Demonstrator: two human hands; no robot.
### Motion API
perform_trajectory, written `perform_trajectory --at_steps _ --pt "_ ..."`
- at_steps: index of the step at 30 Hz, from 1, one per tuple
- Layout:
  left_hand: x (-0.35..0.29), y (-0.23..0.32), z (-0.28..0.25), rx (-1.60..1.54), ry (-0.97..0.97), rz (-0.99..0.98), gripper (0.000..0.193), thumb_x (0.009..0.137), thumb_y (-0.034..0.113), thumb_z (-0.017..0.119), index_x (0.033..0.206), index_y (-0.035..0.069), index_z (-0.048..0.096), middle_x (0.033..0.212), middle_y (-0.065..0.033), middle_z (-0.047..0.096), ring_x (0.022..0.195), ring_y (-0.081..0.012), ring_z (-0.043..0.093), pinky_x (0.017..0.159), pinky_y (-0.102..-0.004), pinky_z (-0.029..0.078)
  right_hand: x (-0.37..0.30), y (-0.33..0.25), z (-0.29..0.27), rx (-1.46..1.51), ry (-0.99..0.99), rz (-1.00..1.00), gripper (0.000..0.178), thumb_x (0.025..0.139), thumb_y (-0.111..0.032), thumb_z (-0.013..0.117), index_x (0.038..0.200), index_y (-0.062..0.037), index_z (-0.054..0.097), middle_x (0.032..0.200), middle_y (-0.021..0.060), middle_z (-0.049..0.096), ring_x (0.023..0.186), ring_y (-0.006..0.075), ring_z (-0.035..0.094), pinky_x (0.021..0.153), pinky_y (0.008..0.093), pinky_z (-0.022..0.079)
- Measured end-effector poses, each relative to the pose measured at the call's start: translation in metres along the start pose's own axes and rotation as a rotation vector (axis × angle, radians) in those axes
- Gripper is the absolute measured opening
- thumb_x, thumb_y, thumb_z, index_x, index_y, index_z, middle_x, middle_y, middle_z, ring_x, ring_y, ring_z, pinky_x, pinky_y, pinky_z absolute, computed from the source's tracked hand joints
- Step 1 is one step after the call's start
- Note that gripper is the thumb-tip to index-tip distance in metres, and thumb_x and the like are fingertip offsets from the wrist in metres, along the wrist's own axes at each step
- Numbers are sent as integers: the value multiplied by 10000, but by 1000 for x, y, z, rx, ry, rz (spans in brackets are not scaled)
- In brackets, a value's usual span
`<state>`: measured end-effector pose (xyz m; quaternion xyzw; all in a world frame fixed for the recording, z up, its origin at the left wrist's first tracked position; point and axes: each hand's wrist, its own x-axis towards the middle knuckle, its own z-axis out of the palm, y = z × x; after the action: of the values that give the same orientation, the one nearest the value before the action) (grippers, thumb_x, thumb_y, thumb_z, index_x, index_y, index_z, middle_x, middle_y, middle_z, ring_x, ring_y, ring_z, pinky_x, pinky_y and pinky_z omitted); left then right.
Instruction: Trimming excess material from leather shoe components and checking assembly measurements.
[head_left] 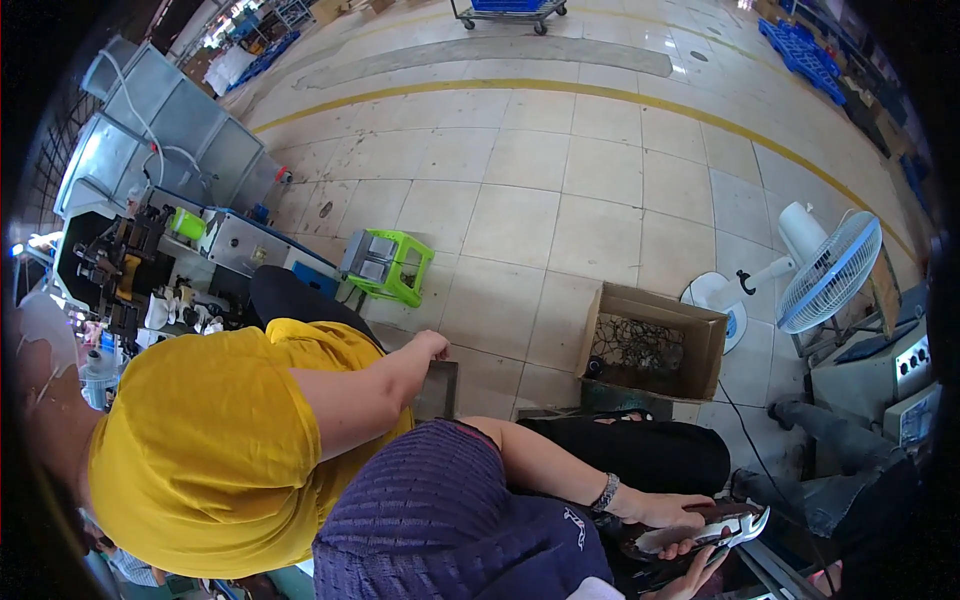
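At the lower right, my left hand (672, 510), with a patterned band at its wrist, lies over a glossy dark brown and silver-white piece (745, 526) of curved shape. Its exact kind I cannot make out. From below, my right hand (692, 577) grips the same piece, its fingers curled around the near side. Both hands are closed on it, above my lap. The lower part of the right hand is cut off by the picture's edge.
A co-worker in a yellow shirt (210, 440) sits close at left. An open cardboard box (655, 300) holds dark tangled material. Beyond it stands a fan (830, 275), its cord crossing the floor. A green and grey stool (388, 265), machinery (125, 260) and another person's legs (845, 455) are nearby.
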<state>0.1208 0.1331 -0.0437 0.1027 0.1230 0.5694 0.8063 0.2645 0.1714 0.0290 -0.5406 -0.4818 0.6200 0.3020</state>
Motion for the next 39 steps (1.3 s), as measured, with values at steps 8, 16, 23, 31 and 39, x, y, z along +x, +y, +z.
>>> perform_trajectory --at_steps 8,16,23,31,39 --pt "-7 -3 4 11 6 -6 663 1014 253 418 1524 168 4 739 -73 576 604 -154 615 558 -309 551 2 18 -16 -33 25 -19 722 934 -244 634 1505 -38 243 1086 187 597 712 194 559 635 337 493" --pt "-7 24 -20 346 108 112 605 948 218 583 1456 68 291 1254 -116 538 1119 -187 547 962 -330 451 0 -42 12 -145 -233 -194 501 1007 -120 459 1466 -25 281 802 87 568 618 127 521 588 265 459" --pt "-9 46 11 382 182 -223 1043 670 35 834 1506 104 214 1371 -46 447 1263 -156 423 1054 -309 349 -6 -74 -12 -1149 -361 -455 622 899 -37 593 1464 -106 342 800 204 664 696 305 676 644 378 539" --pt "-17 39 6 457 180 -187 1123 626 23 844 1524 122 177 1441 -60 378 1313 -170 382 1082 -307 313 -19 -68 -2 -962 -224 -575 665 901 -142 613 1489 -219 312 694 183 648 620 335 668 538 429 505" --pt "-32 33 -10 -140 22 -265 677 1006 423 463 1550 200 128 1531 -45 286 1376 -168 320 1124 -339 282 -24 -79 -21 -1281 -499 -241 649 915 -120 596 1487 -231 311 696 196 642 642 360 664 614 458 534"
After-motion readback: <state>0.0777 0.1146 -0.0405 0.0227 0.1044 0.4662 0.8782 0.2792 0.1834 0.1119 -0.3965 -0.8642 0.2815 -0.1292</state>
